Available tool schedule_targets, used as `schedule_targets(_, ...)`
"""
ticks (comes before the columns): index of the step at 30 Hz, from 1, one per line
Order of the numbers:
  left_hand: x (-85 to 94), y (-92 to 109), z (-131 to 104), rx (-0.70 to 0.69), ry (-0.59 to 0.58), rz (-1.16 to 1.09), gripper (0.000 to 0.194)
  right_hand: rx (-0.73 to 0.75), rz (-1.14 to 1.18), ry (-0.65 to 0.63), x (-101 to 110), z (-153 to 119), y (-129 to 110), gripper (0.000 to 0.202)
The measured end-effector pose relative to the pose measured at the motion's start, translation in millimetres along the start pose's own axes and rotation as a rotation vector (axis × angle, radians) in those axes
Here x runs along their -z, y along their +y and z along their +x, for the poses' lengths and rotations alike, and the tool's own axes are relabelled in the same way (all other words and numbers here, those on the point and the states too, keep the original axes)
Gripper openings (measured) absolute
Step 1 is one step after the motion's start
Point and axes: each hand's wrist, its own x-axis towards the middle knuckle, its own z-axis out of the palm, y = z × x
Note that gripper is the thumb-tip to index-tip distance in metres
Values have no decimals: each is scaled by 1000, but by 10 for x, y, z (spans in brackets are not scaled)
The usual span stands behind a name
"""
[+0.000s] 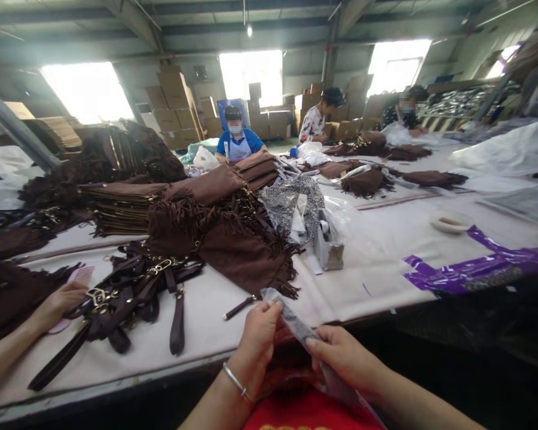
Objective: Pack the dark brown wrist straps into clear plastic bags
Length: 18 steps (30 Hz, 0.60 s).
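Observation:
A long, narrow strip in clear plastic (299, 325) slants down from the table edge toward my lap. My left hand (259, 331), with a bangle at the wrist, pinches its upper end. Lower down, my right hand (338, 352) is closed on the same strip. What lies inside the plastic is too blurred to name. Just beyond my left hand, a short dark strap with a metal clasp (238, 308) lies on the white table (341, 298). Brown fringed bags (246, 251) are heaped past it.
At left, another person's hand (67, 298) holds a pink comb (81, 275) beside piled dark straps (134, 292). A grey box (330, 254), purple film (470, 272) and a tape roll (451, 223) lie on the table. Across it sits a person in blue (240, 140); others work further right.

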Motion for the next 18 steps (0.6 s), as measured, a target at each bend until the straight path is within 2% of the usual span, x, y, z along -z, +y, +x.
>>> schedule_targets(4,13,-19,-30,-30,3,47,20,-94,-22,11,-57,250,-92,26)
schedule_targets(8,86,4,-81,-10,-65,-45,18,-79,-39,-49,-100,345,-106,21)
schedule_targets(11,110,39,-85,103,-81,-187,17,-41,-22,-100,-134,267,-77,27)
schedule_targets(14,72,69,-16,208,-6,-308,26,-21,-31,-145,-161,133,-37,33)
schedule_targets(18,-2,95,143,201,107,-344,26,-61,-12,-182,-137,-10,38,36)
